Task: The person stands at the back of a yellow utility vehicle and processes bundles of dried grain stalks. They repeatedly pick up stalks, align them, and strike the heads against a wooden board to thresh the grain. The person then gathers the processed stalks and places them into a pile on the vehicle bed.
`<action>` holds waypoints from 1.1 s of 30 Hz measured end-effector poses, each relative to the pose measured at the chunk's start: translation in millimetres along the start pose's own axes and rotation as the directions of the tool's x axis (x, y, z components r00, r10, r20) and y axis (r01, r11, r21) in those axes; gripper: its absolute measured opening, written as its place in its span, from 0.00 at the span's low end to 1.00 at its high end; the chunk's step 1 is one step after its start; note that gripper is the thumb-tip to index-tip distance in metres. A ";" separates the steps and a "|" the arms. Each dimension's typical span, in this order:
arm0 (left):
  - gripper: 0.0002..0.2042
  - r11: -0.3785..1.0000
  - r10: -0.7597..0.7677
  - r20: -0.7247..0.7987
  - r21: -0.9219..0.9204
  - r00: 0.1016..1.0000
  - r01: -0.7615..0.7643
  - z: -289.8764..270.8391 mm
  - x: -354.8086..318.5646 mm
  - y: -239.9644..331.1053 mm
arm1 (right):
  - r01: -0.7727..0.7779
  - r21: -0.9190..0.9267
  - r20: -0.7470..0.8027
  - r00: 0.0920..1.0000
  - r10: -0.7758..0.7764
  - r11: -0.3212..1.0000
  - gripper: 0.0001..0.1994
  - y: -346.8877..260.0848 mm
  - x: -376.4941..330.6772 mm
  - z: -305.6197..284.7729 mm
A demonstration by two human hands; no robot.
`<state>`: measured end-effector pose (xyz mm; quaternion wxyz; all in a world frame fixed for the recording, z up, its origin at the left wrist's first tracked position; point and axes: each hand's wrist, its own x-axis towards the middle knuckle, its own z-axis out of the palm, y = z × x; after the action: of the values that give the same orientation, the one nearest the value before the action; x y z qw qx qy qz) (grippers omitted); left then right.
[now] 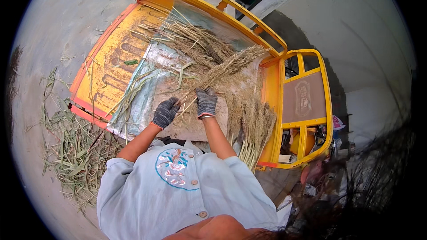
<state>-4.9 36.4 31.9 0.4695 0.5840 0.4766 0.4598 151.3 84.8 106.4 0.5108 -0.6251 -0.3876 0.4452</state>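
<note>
Over the cart bed (111, 58):
Left hand (165, 112): your gloved fingers were curled on a reed stalk (222, 69).
Right hand (207, 103): your fingers clamped the same stalk.

We saw dark grey knitted gloves with orange cuffs on the left hand (165, 112) and the right hand (207, 102). The reed plumes (231, 69) were pale tan and straw-coloured. The cart bed (111, 58) was orange-yellow with rusty brown patches. The plastic sheet (144, 95) looked silvery grey. The shirt (178, 186) was pale blue with a pink-and-white embroidered round patch. The leaf litter (75, 151) was dull green.
</note>
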 end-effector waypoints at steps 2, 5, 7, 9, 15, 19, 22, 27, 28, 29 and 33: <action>0.12 0.967 -0.140 0.085 -0.200 0.986 0.154 2.9 0.0 24.8 | -0.015 0.053 -0.009 1.000 0.016 0.998 0.06 -1.2 -3.8 0.6; 0.13 0.879 -0.246 0.125 -0.388 0.961 0.275 21.4 3.2 23.4 | -0.076 0.010 -0.012 0.997 0.076 0.997 0.06 2.8 -1.8 -1.8; 0.10 0.829 -0.283 0.122 -0.467 0.951 0.307 27.5 4.5 36.2 | -0.107 -0.045 0.037 0.993 0.109 0.993 0.06 15.3 1.2 -4.7; 0.09 0.782 -0.329 0.157 -0.508 0.931 0.362 27.3 10.6 45.3 | -0.118 -0.069 0.081 0.989 0.124 0.991 0.06 9.2 -4.6 -0.4; 0.10 0.923 -0.291 0.129 -0.223 0.948 0.314 42.4 12.5 39.8 | -0.113 -0.283 0.153 0.975 0.161 0.953 0.14 15.7 3.1 -16.6; 0.18 0.959 0.071 0.041 0.273 0.997 -0.080 71.5 10.8 17.1 | -0.202 -0.054 0.177 0.962 0.209 0.978 0.13 44.4 14.2 -29.9; 0.25 0.973 0.053 0.117 0.216 0.992 -0.078 85.9 10.8 26.6 | -0.342 0.481 0.231 0.938 0.260 0.808 0.10 29.8 -5.9 -40.4; 0.20 0.947 -0.309 0.508 0.245 0.804 0.209 125.5 -10.7 -3.0 | -0.165 0.574 -0.080 0.963 0.256 0.802 0.07 68.8 21.6 -115.2; 0.19 0.954 -0.251 0.526 0.277 0.812 0.115 121.3 -18.6 -12.9 | -0.280 0.565 -0.109 0.907 0.406 0.776 0.08 61.3 24.6 -138.5; 0.19 0.954 -0.186 0.574 0.299 0.797 0.007 116.9 -25.8 -20.9 | -0.253 0.602 -0.171 0.886 0.431 0.758 0.08 96.2 35.7 -175.6; 0.19 0.736 -0.406 0.357 0.674 0.841 0.069 45.4 -38.8 -49.9 | -0.445 0.165 -0.360 0.804 0.474 0.880 0.12 167.1 22.0 -287.1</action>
<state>28.9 -1.7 -26.9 0.4032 0.7346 0.5440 0.0438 436.3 -8.6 -38.0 0.4768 -0.7570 -0.0989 0.4358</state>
